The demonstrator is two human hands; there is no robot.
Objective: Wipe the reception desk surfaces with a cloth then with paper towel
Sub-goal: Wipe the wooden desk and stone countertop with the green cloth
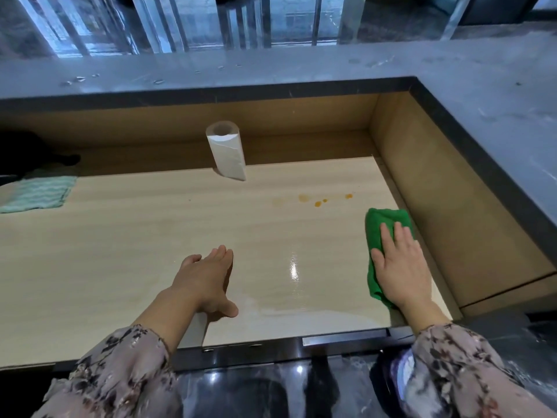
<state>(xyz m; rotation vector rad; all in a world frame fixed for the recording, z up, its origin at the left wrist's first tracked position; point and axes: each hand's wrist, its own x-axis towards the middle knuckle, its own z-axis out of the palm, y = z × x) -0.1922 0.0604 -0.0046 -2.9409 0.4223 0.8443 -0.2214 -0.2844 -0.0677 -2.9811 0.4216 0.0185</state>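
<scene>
A green cloth (379, 227) lies flat near the right end of the light wooden desk (144, 236). My right hand (399, 263) presses on it with straight, spread fingers. My left hand (206, 279) rests flat on the desk near the middle front, fingers straight, holding nothing. A white paper towel roll (227, 152) stands upright at the back of the desk. Several orange stains (316, 200) mark the wood just beyond the cloth. A wet streak (301, 309) shines near the front edge between my hands.
A pale green striped towel (37, 193) lies at the desk's left end beside a dark object (33, 155). A raised grey stone counter (271, 72) with water drops borders the back and right. Brown side panels (437, 188) wall the desk in.
</scene>
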